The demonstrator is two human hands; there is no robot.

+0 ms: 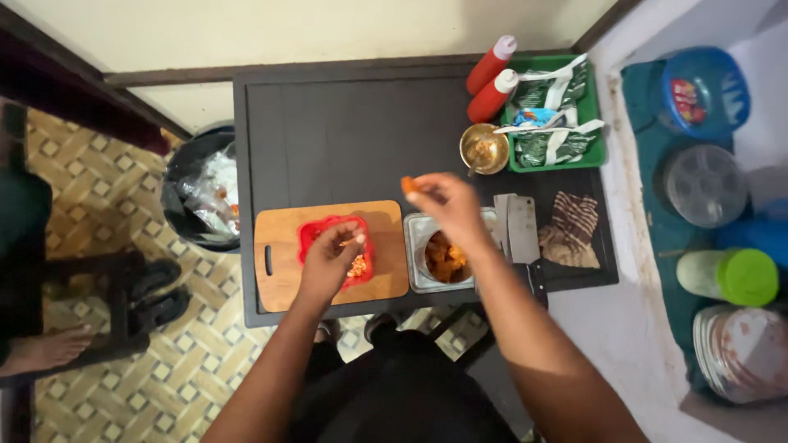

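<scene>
Right hand (447, 205) is pinching an orange piece (410, 185) in narrow fingers above the steel tin (443, 256) (part-filled). Left hand (328, 261) is dipping into the red container (336, 250) on the board (279, 258), fingers curled, grip unclear.

- 2 red squeeze bottles (491, 64) with white caps are standing side by side at the back of the dark table (345, 131).
- 1 wooden cutting board (283, 258) is lying on the table.
- 1 red plastic container (316, 232) is sitting on that board.
- 1 metal tin (420, 246) is holding orange pieces.
- 1 cleaver (522, 230) is lying beside the tin.
- 1 small brass bowl (484, 148) is sitting near the bottles.
- 1 green tray (595, 107) is holding 3 dark packets (542, 149).
- 1 striped cloth (574, 228) is lying at the table's right edge.
- 1 black bin (185, 176) is standing on the floor.
- 2 hands are working: 1 left hand (328, 262), 1 right hand (451, 209).
</scene>
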